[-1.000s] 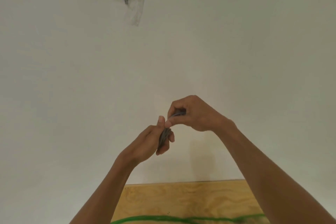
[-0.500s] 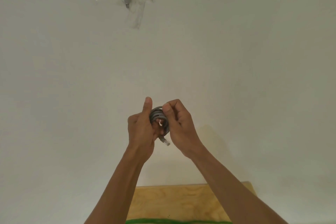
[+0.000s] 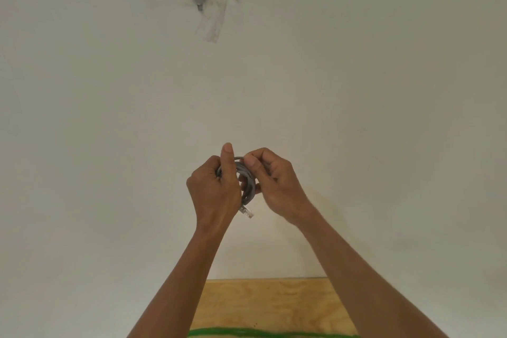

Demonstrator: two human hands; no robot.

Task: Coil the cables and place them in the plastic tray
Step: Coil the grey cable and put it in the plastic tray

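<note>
head cam | faces wall [image 3: 356,90] (tilted up) | hands [image 3: 241,186] close, low-centre

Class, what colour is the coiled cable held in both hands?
Grey cable, clearest in the head view.

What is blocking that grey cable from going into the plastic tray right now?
Nothing visible blocks it. Both the left hand and right hand already grip the coiled grey cable in the air. Only a green rim, possibly the tray's, shows at the bottom edge, so the path there cannot be checked.
</note>
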